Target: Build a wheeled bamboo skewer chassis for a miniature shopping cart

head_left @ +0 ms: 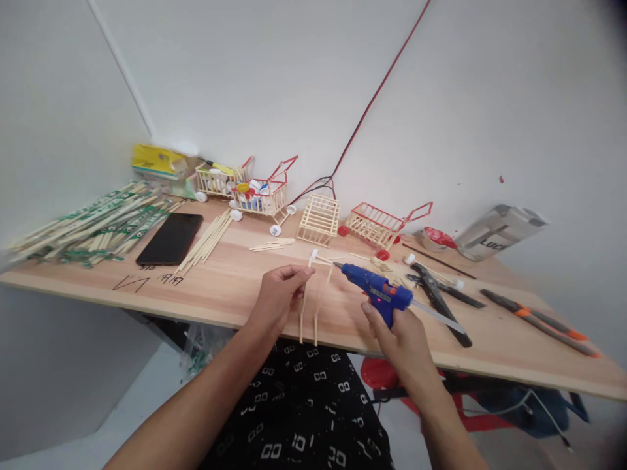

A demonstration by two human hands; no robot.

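My left hand (281, 297) pinches a small frame of thin wooden sticks (322, 300) at its upper left corner, where a white piece (313, 254) sits. Two legs of the frame point down toward the table's front edge. In my right hand (404, 339) is a blue hot glue gun (375, 287), my fingers wrapped round its handle. Its nozzle is near the frame's upper right corner; whether they touch I cannot tell. A clear glue stick (438, 318) juts from the gun's back, and a small red light glows on its side.
Behind my hands stand a plain stick basket (318, 222), a red-trimmed cart (375, 225) and two carts filled with caps (262, 196). A phone (171, 239), loose sticks (206, 241) and wrapped chopsticks (98, 222) lie left. Black pliers (435, 294), orange-handled pliers (543, 320) and a red paint bowl (437, 239) are right.
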